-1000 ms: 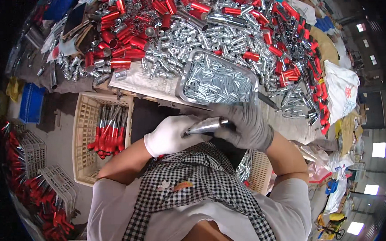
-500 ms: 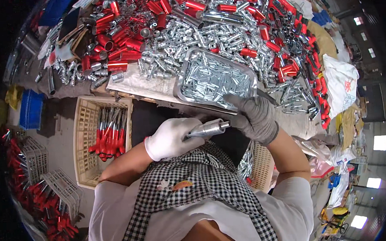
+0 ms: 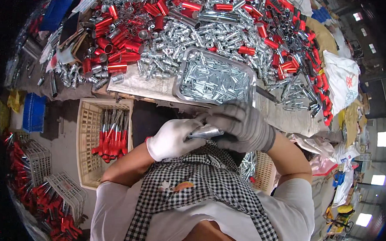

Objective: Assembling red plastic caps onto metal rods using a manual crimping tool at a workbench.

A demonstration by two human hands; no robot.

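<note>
My left hand [image 3: 172, 139], in a white glove, is closed around a silver metal tube [image 3: 206, 132] in front of my apron. My right hand [image 3: 243, 126], in a grey glove and slightly blurred, curls its fingers over the tube's right end and hides that end. Just beyond the hands, a metal tray [image 3: 179, 87] full of small silver pins [image 3: 217, 77] rests on the near edge of the bench.
Loose silver fittings [image 3: 171, 41] and red tubes [image 3: 130, 46] heap across the bench. A cream crate [image 3: 84, 146] with red-handled tools [image 3: 111, 140] stands at left, another crate [image 3: 265, 171] at right. Grey crates [image 3: 68, 192] and a blue bin [image 3: 33, 112] sit far left.
My right hand has come from beside the tray, down and left onto the tube's end. The small pin that stuck out there is now covered. My left hand keeps its hold.
</note>
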